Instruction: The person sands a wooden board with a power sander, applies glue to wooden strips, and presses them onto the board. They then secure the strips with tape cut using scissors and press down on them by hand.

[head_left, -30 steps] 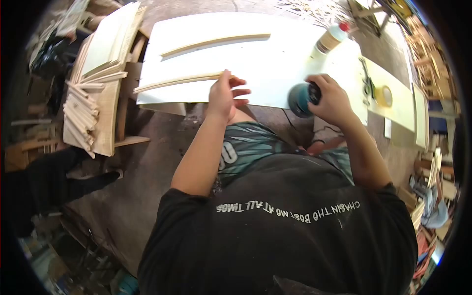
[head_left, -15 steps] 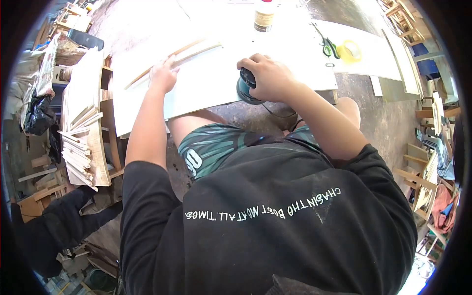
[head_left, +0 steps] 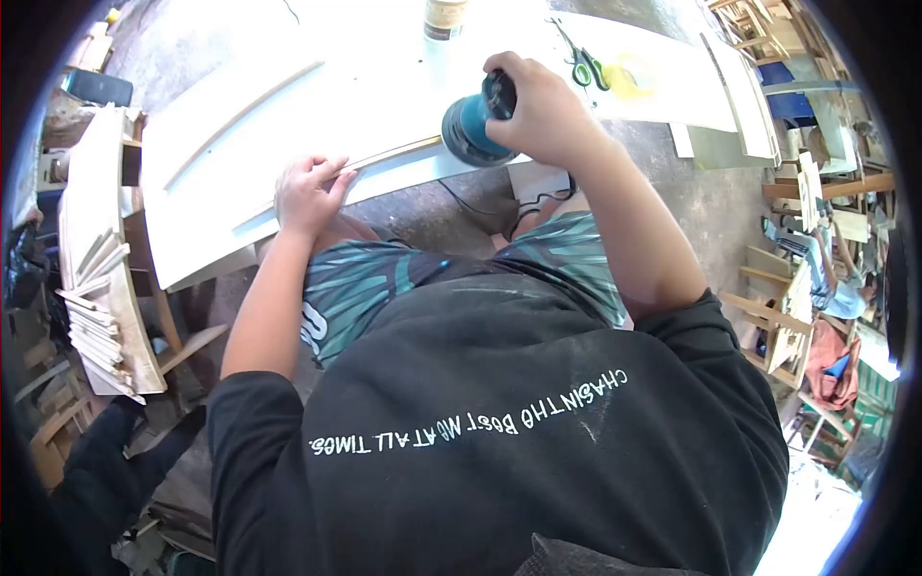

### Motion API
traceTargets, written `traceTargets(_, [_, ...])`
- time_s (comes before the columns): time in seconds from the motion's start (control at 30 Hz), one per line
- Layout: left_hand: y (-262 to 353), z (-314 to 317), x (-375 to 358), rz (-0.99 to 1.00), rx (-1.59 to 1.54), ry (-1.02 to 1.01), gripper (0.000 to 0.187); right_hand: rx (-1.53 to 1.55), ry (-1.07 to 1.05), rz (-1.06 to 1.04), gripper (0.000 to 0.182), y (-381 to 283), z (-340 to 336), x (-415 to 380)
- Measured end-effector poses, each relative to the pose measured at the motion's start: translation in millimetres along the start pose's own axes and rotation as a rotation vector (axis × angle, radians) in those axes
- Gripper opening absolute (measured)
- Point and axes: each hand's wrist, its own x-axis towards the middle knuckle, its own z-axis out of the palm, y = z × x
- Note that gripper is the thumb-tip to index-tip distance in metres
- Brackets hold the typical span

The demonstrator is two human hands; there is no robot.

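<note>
My right hand [head_left: 549, 110] is wrapped round the black top of a teal orbital sander [head_left: 469, 123]. The sander is tilted, and its pad overlaps the right end of a thin wooden strip [head_left: 394, 151]. Near the front edge of the white work surface [head_left: 375, 96], my left hand [head_left: 309, 194] grips that strip towards its other end, thumb and fingers closed on it. A second wooden strip [head_left: 240, 120] lies farther back on the surface, to the left.
Behind the sander stand a labelled bottle [head_left: 445, 19], green-handled scissors [head_left: 588, 72] and a yellow tape roll [head_left: 629, 77]. Many sticks [head_left: 94, 312] lie on a wooden bench at left. The sander's cord [head_left: 471, 202] hangs by my legs. A person [head_left: 834, 278] is at far right.
My left hand has drawn one strip towards the front edge, apart from the other. My right hand has raised and tilted the sander to the strip's end. The view has shifted too.
</note>
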Motion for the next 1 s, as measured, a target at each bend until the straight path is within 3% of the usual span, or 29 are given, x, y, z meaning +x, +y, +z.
traceTargets(0.2, [11.9, 3.3, -0.7, -0.093, -0.018, -0.063, 0.034, -0.098, -0.058, -0.144, 0.058, -1.6, 0.0, 23.9])
traceTargets(0.43, [19.6, -5.0, 3.3, -0.183, -0.036, -0.172, 0.039, -0.138, -0.267, -0.171, 0.058, -8.5, 12.9, 51.1])
traceTargets(0.67, [17.3, 4.3, 0.1, -0.177, -0.041, -0.099, 0.037, -0.157, -0.283, -0.258, 0.060, -64.9, 38.9, 37.0])
traceTargets(0.83, [16.6, 3.7, -0.8, -0.180, -0.072, -0.097, 0.035, -0.068, -0.269, -0.100, 0.058, -12.2, 18.6, 33.9])
traceTargets(1.0, [14.5, 5.5, -2.9, -0.164, -0.067, -0.079, 0.034, -0.280, -0.207, -0.085, 0.055, 27.1, -9.3, 24.6])
